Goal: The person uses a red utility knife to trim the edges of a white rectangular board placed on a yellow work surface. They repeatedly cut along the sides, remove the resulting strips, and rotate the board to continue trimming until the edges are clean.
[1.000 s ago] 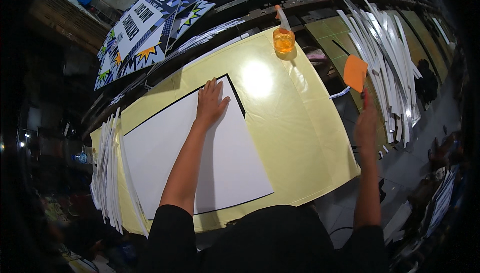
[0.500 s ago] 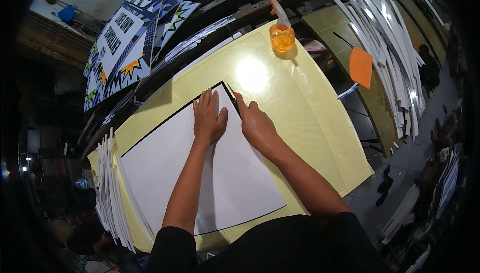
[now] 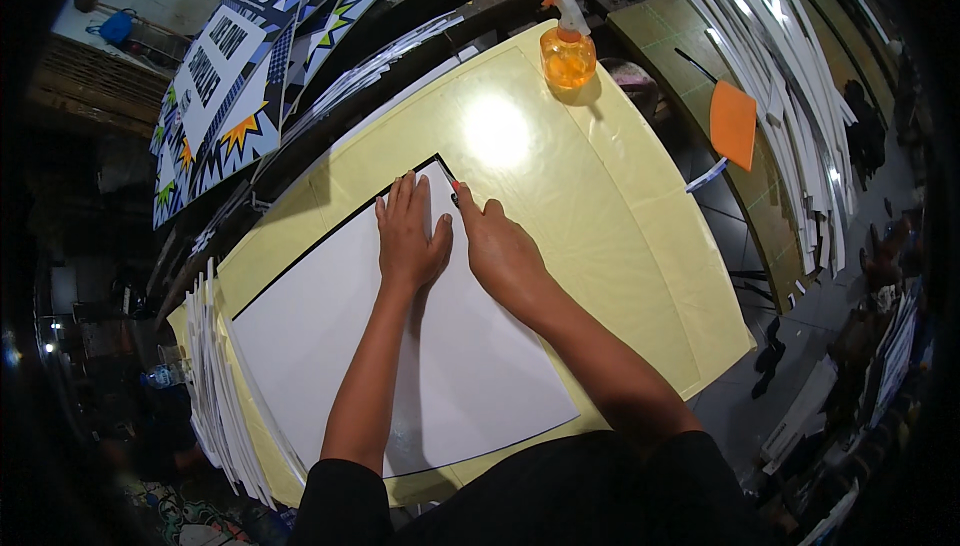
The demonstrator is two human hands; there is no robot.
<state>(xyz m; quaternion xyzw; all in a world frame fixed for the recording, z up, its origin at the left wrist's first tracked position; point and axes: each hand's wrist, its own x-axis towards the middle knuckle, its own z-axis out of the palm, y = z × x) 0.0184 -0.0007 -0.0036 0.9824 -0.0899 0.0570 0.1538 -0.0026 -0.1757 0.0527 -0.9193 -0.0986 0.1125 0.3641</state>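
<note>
A large white sheet [image 3: 480, 356] with a black border along its far edges lies on the yellow-covered table. My left hand [image 3: 407, 241] rests flat on it near the far corner, fingers stretched and thumb apart. My right hand [image 3: 503, 254] is closed around a slim cutter knife [image 3: 456, 187], whose red part shows at the fingertips. The knife is at the sheet's right edge, just below the far corner. Most of its handle is hidden in my hand, and the blade is too small to make out clearly.
An orange spray bottle [image 3: 568, 58] stands at the table's far edge. White strips [image 3: 225, 396] lie along the left side, with more strips [image 3: 790, 106] on a bench at the right beside an orange squeegee-like blade [image 3: 733, 126]. Printed boards [image 3: 225, 96] lean at the far left.
The whole view has shifted slightly. My right hand and the knife have moved a little at the sheet's far corner; my left hand stays pressed on the sheet.
</note>
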